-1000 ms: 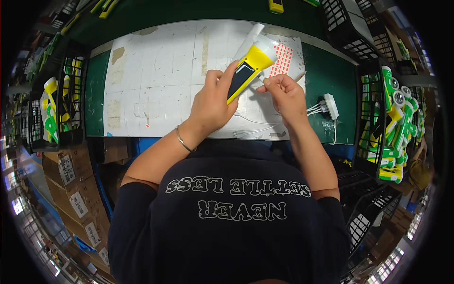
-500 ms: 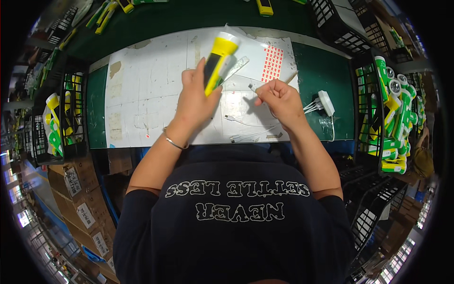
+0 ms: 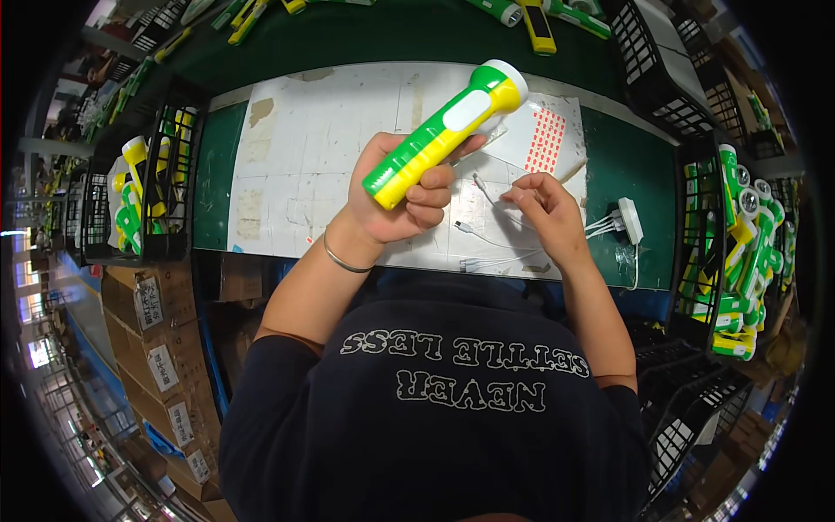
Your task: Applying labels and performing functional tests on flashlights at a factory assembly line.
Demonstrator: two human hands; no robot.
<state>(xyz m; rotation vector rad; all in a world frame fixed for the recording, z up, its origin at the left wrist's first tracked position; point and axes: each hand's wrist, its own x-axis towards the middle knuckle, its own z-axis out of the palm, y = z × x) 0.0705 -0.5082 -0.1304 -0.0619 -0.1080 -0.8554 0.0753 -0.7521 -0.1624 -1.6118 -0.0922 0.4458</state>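
My left hand is wrapped round a green and yellow flashlight with a white head and a white oval panel. It is raised over the white work surface, its head tilted away to the upper right. My right hand is to the right, thumb and forefinger drawn together. A thin white charging cable runs close by those fingertips, its plug to their left; whether they hold anything is hard to see. More white cables lie nearer me, leading toward a white charger block.
A sheet of red stickers lies behind my right hand. Black baskets of flashlights stand at the left and right. Loose flashlights lie along the far green bench. Cardboard boxes are stacked low at the left.
The flashlight has turned in my left hand, from its dark panel side to its white oval panel. The cable plug now sits farther from my right fingertips. The whole view has shifted.
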